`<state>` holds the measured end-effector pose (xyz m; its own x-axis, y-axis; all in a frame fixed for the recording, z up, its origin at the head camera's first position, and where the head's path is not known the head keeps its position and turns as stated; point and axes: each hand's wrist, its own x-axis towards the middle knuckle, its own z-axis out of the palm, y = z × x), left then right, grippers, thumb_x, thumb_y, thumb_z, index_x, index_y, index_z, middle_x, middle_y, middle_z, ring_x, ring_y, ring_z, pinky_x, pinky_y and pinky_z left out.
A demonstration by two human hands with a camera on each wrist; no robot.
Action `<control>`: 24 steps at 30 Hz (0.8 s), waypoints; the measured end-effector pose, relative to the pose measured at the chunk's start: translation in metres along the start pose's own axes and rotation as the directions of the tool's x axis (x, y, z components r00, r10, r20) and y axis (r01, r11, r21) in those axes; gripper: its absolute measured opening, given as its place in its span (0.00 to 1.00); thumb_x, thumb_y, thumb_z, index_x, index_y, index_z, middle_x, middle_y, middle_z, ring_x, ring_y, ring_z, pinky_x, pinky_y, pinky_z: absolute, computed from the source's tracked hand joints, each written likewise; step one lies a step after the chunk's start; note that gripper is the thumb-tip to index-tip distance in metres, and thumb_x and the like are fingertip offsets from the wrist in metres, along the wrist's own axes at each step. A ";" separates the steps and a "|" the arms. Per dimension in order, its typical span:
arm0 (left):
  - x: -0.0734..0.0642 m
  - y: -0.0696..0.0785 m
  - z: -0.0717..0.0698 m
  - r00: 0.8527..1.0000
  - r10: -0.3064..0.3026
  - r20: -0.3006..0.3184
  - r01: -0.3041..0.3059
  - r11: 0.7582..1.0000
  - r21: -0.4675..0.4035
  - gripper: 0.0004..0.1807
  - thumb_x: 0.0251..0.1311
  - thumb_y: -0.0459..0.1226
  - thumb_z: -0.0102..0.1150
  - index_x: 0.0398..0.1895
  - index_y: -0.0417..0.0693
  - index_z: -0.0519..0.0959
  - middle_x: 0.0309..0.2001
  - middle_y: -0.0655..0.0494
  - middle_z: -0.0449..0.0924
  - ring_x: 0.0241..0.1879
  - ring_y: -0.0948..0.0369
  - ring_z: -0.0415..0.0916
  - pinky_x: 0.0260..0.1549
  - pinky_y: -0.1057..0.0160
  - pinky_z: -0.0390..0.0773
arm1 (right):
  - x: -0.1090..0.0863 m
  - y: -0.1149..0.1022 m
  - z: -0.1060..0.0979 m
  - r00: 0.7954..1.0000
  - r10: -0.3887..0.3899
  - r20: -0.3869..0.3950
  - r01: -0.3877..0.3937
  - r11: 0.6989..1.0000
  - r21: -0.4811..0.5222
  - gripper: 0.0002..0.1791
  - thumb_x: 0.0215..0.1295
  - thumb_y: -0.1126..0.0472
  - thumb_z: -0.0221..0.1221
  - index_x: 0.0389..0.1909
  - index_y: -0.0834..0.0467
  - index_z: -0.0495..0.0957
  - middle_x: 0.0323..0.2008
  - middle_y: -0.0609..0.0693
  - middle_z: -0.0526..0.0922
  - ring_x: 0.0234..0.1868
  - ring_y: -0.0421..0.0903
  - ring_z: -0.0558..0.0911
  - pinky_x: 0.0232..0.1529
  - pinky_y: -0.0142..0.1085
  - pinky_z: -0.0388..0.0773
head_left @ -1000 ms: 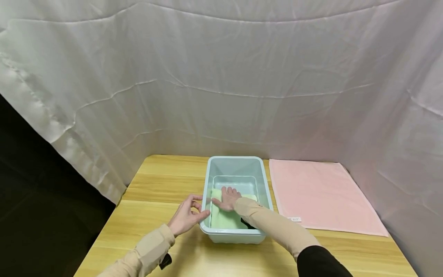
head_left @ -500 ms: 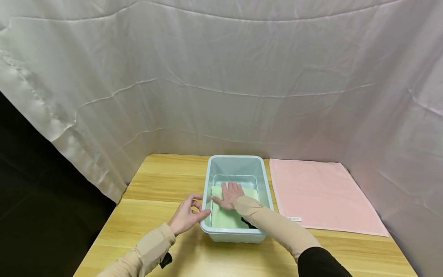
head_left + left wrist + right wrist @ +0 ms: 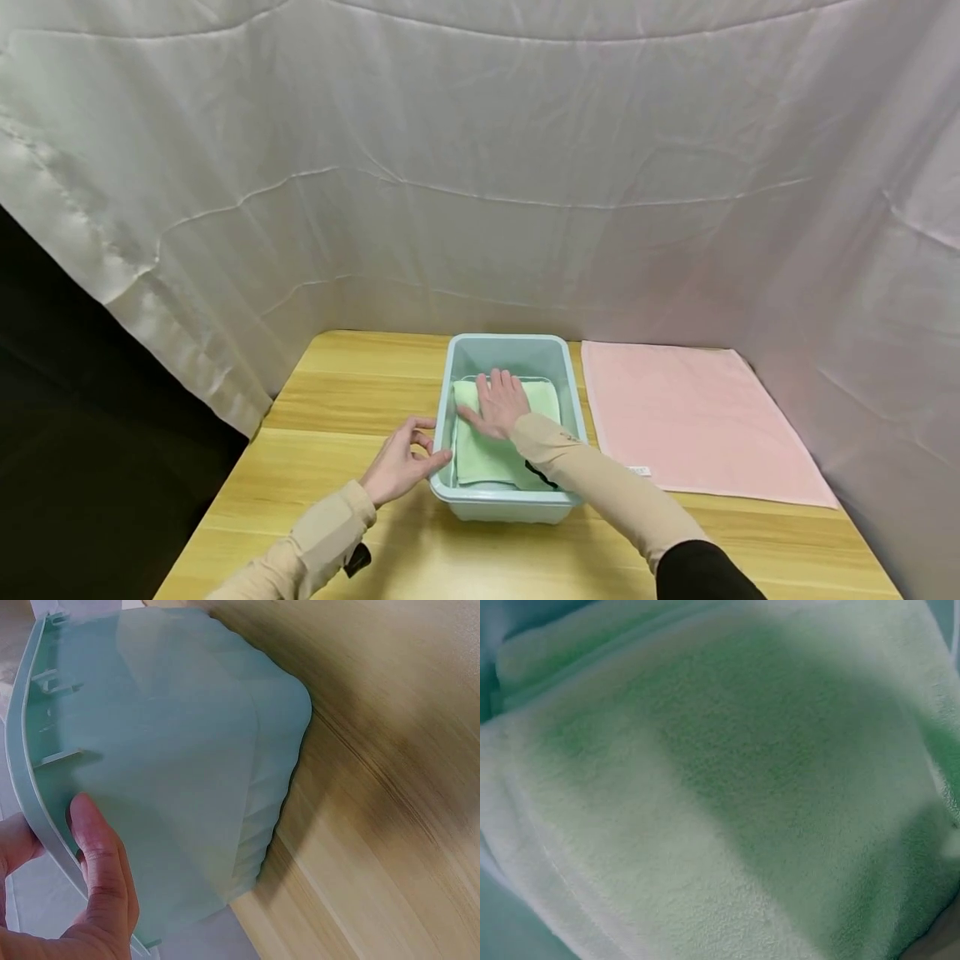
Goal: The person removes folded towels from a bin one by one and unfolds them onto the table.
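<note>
A light blue plastic storage bin (image 3: pixel 506 511) stands on the wooden table with a folded pale green towel (image 3: pixel 486 461) lying in its bottom. My left hand (image 3: pixel 399 467) pinches the bin's left rim. In the left wrist view, a finger of that left hand (image 3: pixel 103 881) presses under the rim against the outer wall of the bin (image 3: pixel 172 742), with the thumb on the other side. My right hand (image 3: pixel 501 407) reaches inside, fingers straight and spread, palm down on the towel. The right wrist view is filled by the towel's layered, fuzzy surface (image 3: pixel 742 757); little of the hand shows there.
To the right of the bin a pink towel (image 3: pixel 697 421) lies spread flat, a small white tag at its near edge. Bare wooden tabletop (image 3: pixel 360 375) extends to the left. Grey-white curtains (image 3: pixel 510 167) hang behind and at the sides.
My right hand has slid forward in the bin, and the green towel has shifted with it toward the far end, lying flatter. My left hand keeps its hold on the rim.
</note>
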<state>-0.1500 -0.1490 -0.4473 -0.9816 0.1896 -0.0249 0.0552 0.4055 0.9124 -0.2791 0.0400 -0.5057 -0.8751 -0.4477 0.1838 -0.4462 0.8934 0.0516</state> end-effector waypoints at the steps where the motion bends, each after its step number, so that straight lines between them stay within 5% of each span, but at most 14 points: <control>1: 0.000 0.000 -0.001 1.000 -0.002 0.000 0.002 1.000 -0.002 0.30 0.61 0.36 0.68 0.61 0.31 0.68 0.35 0.46 0.78 0.30 0.62 0.76 0.26 0.69 0.79 | 0.001 0.000 -0.003 1.000 -0.004 -0.010 0.004 1.000 -0.006 0.35 0.69 0.29 0.47 0.54 0.58 0.69 0.43 0.57 0.74 0.45 0.53 0.73 0.48 0.42 0.72; 24: -0.003 -0.002 -0.019 0.999 -0.038 -0.025 0.039 0.999 0.038 0.29 0.61 0.36 0.68 0.61 0.32 0.69 0.35 0.46 0.80 0.32 0.61 0.77 0.28 0.68 0.79 | 0.008 0.000 -0.060 0.984 -0.065 -0.168 0.060 0.998 -0.033 0.30 0.72 0.35 0.51 0.52 0.59 0.68 0.38 0.55 0.70 0.40 0.52 0.68 0.41 0.40 0.67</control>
<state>-0.1508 -0.1671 -0.4418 -0.9872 0.1517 -0.0492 0.0240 0.4465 0.8945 -0.2745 0.0382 -0.4449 -0.8005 -0.4923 0.3419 -0.4917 0.8656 0.0951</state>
